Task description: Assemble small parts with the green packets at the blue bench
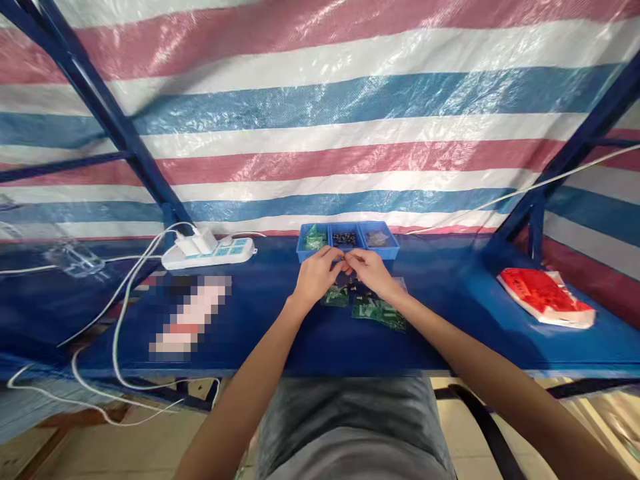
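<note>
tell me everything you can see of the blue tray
The blue tray looks like plastic, with three open compartments side by side. From the left they hold green pieces, small dark parts and pale items too small to identify. It stands upright on the blue table, near the striped sheet. The left hand and right hand overlap its front in view; contact can't be confirmed.
</note>
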Demonstrator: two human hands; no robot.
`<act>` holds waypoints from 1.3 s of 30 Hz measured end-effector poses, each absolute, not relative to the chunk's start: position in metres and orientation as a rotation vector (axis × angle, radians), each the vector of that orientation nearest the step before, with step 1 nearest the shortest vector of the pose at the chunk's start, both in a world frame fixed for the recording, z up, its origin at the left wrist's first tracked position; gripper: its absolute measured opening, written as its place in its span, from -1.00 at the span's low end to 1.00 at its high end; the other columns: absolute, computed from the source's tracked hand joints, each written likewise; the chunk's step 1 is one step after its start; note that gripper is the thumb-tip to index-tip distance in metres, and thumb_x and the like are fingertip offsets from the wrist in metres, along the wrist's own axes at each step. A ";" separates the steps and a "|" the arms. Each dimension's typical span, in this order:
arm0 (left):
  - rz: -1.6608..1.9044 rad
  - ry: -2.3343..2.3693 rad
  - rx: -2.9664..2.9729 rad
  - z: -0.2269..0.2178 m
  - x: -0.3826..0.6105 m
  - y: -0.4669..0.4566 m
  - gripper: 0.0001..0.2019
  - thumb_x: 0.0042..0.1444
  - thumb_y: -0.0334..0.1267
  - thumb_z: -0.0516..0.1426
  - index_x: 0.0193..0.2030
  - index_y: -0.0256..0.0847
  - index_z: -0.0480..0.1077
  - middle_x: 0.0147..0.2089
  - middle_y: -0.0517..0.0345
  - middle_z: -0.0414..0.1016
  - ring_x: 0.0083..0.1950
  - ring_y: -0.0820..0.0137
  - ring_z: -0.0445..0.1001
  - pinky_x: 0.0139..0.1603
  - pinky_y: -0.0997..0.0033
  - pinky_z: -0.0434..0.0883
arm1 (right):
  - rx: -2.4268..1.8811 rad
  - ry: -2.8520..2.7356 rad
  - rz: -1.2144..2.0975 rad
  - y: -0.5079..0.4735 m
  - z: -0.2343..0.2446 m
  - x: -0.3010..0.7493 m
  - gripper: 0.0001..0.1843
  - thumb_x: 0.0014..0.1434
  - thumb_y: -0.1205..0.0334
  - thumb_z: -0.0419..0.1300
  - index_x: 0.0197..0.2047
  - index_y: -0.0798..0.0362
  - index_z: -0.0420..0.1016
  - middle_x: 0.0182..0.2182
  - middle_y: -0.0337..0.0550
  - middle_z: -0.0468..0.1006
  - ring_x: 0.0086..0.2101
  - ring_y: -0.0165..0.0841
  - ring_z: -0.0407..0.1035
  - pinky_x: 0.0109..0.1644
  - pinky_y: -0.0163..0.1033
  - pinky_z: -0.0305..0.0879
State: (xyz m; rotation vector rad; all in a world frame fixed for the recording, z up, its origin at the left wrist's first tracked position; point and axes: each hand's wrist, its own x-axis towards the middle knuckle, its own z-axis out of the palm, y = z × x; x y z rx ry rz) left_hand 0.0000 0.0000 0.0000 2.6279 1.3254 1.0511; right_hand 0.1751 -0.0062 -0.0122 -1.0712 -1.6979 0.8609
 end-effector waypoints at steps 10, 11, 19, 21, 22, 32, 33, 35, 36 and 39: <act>1.122 1.279 2.593 -0.006 0.000 -0.001 -0.83 0.36 -0.28 0.10 -0.01 -0.12 0.50 -0.04 0.14 0.60 -0.15 0.37 0.58 -0.12 0.43 0.44 | -1.137 -1.701 0.707 -0.005 -0.016 0.174 -0.75 0.30 0.21 0.06 -0.37 0.02 0.49 -0.43 -0.16 0.61 -0.35 -0.26 0.54 -0.21 -0.20 0.40; 1.144 1.271 2.585 -0.007 0.000 0.000 -0.81 0.36 -0.28 0.08 0.00 -0.12 0.50 -0.02 0.14 0.61 -0.12 0.36 0.59 -0.10 0.42 0.45 | -1.146 -1.700 0.698 -0.005 -0.016 0.175 -0.76 0.29 0.22 0.07 -0.36 0.02 0.49 -0.43 -0.17 0.62 -0.35 -0.25 0.54 -0.20 -0.20 0.40; 1.256 1.237 2.529 -0.013 0.000 0.003 -0.79 0.38 -0.32 0.05 0.00 -0.12 0.50 -0.03 0.17 0.64 -0.10 0.37 0.61 -0.11 0.44 0.46 | -1.135 -1.711 0.749 -0.005 -0.013 0.176 -0.81 0.28 0.20 0.14 -0.33 0.03 0.52 -0.43 -0.16 0.63 -0.36 -0.26 0.55 -0.21 -0.21 0.41; 1.269 1.223 2.533 -0.013 -0.001 0.004 -0.79 0.37 -0.34 0.06 -0.02 -0.12 0.51 -0.04 0.18 0.64 -0.10 0.37 0.61 -0.12 0.44 0.46 | -1.117 -1.719 0.750 -0.006 -0.012 0.175 -0.79 0.29 0.17 0.14 -0.35 0.03 0.51 -0.44 -0.17 0.62 -0.38 -0.28 0.53 -0.23 -0.22 0.39; 1.270 1.216 2.533 -0.013 -0.001 0.005 -0.79 0.36 -0.35 0.07 -0.02 -0.11 0.52 -0.04 0.18 0.64 -0.10 0.37 0.61 -0.11 0.44 0.46 | -1.110 -1.728 0.740 -0.007 -0.011 0.175 -0.77 0.29 0.15 0.15 -0.37 0.03 0.49 -0.46 -0.19 0.61 -0.39 -0.29 0.52 -0.25 -0.23 0.38; 1.280 1.149 2.491 -0.014 0.000 0.008 -0.84 0.36 -0.24 0.12 -0.02 -0.14 0.51 -0.06 0.11 0.64 -0.08 0.31 0.62 -0.02 0.38 0.49 | -1.101 -1.700 0.534 -0.010 -0.004 0.179 -0.79 0.28 0.08 0.17 -0.34 0.00 0.45 -0.50 -0.25 0.49 -0.44 -0.31 0.40 -0.32 -0.24 0.25; 1.283 1.155 2.480 -0.013 0.001 0.007 -0.84 0.36 -0.23 0.12 -0.03 -0.14 0.51 -0.07 0.11 0.64 -0.08 0.31 0.62 -0.02 0.37 0.49 | -1.071 -1.697 0.547 -0.010 -0.005 0.179 -0.82 0.29 0.10 0.15 -0.29 0.00 0.46 -0.47 -0.24 0.50 -0.42 -0.31 0.42 -0.30 -0.23 0.28; 1.282 1.171 2.456 -0.012 0.002 0.006 -0.84 0.36 -0.22 0.13 -0.04 -0.14 0.51 -0.09 0.12 0.64 -0.09 0.31 0.62 -0.03 0.37 0.49 | -1.025 -1.707 0.577 -0.009 -0.006 0.179 -0.85 0.29 0.16 0.11 -0.21 0.00 0.47 -0.40 -0.22 0.54 -0.39 -0.30 0.46 -0.27 -0.22 0.32; 1.279 1.180 2.445 -0.011 0.002 0.006 -0.84 0.36 -0.20 0.13 -0.03 -0.14 0.51 -0.09 0.11 0.64 -0.09 0.30 0.61 -0.03 0.37 0.48 | -1.014 -1.714 0.581 -0.009 -0.007 0.179 -0.85 0.28 0.18 0.10 -0.19 0.00 0.47 -0.36 -0.20 0.56 -0.38 -0.29 0.48 -0.26 -0.21 0.34; 1.266 1.203 2.405 -0.010 0.002 0.006 -0.79 0.38 -0.14 0.11 -0.01 -0.14 0.51 -0.11 0.11 0.64 -0.10 0.31 0.60 -0.08 0.39 0.46 | -1.021 -1.737 0.542 -0.009 -0.008 0.179 -0.85 0.26 0.19 0.13 -0.16 0.00 0.49 -0.30 -0.16 0.59 -0.34 -0.27 0.48 -0.26 -0.20 0.34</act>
